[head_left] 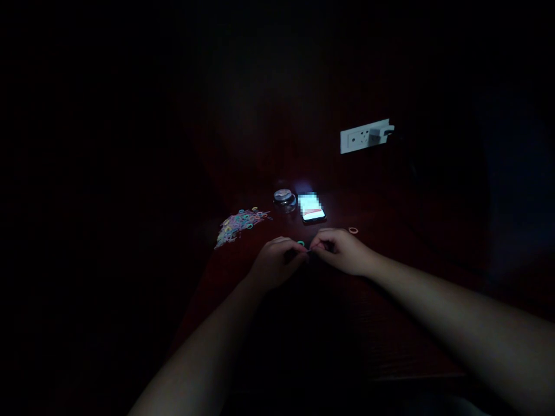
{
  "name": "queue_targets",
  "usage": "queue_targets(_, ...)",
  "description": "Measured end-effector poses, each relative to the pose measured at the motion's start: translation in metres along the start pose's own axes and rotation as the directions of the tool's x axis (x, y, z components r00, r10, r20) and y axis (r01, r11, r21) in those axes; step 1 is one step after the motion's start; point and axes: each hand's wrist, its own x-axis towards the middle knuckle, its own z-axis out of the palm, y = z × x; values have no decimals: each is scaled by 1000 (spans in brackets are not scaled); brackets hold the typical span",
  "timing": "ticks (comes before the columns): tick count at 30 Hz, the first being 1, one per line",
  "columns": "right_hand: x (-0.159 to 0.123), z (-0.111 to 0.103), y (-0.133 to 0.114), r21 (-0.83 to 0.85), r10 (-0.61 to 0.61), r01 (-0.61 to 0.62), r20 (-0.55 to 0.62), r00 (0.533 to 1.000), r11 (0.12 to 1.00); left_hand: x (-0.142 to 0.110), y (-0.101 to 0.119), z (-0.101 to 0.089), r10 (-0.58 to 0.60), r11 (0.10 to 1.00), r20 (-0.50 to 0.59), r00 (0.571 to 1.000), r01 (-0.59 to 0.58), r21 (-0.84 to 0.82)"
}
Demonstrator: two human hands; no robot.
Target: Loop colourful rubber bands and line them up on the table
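Note:
The scene is very dark. My left hand point(276, 260) and my right hand point(340, 249) meet fingertip to fingertip over a dark red table point(390, 323). Both are curled in a pinch around something small and thin between them; a tiny teal ring point(300, 243) shows just above the left fingers. What the fingers grip is too small to name. A heap of small coloured rings point(240, 225) lies to the left of my left hand. One orange ring point(353, 230) lies alone just beyond my right hand.
A lit phone point(311, 208) lies face up beyond the hands, with a small round lidded container point(284, 199) beside it on the left. A white wall socket with a plugged-in charger point(366, 136) sits on the back wall at the right.

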Motion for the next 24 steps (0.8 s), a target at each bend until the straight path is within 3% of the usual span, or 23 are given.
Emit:
queue_targets(5, -1, 0, 2, 51, -15, 15, 3, 1000, 999, 1, 3, -3, 14, 1000, -14, 1000, -14, 11)
queue_targets(24, -2, -4, 3, -74, -53, 51, -21, 998, 996, -1, 2, -2, 21, 995, 69, 997, -28, 97)
